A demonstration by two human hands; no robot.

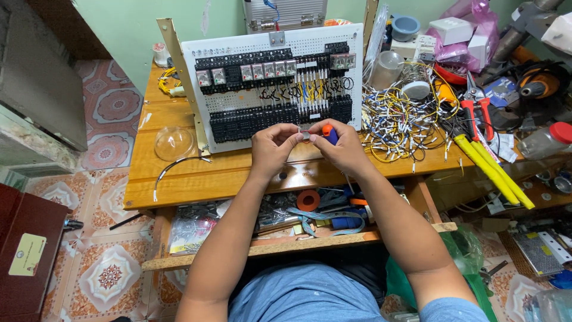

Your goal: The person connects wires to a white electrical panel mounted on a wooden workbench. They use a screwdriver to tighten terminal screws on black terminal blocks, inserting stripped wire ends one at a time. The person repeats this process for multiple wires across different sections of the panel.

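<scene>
We hold both hands together at the near edge of the wooden surface (179,179), just in front of the white perforated panel (238,53) that leans upright against the wall side. Our left hand (273,149) pinches a small grey part (305,135) between thumb and fingertips, its grip closed on the piece so the part faces upward between the two hands. Our right hand (341,148) has its grip clamped around a screwdriver with an orange and blue handle (329,132), the handle tucked in the palm; the tip is hidden, so we cannot tell whether it touches the part.

The panel carries rows of black relay sockets (250,122), several with clear relays (250,73) plugged in, and short jumper wires (310,90) looping between the middle rows. It stands tilted, so its face meets our view and stays within reach.

To the right, a tangle of yellow, blue and white wires with ferrules (399,125) lies spread out beside the panel. Red-handled cutters (479,110) and yellow-handled pliers (488,170) lie further right. A clear plastic dome (174,143) rests at the left. Below the hands an open drawer (286,244) holds tape rolls and loose tools.
</scene>
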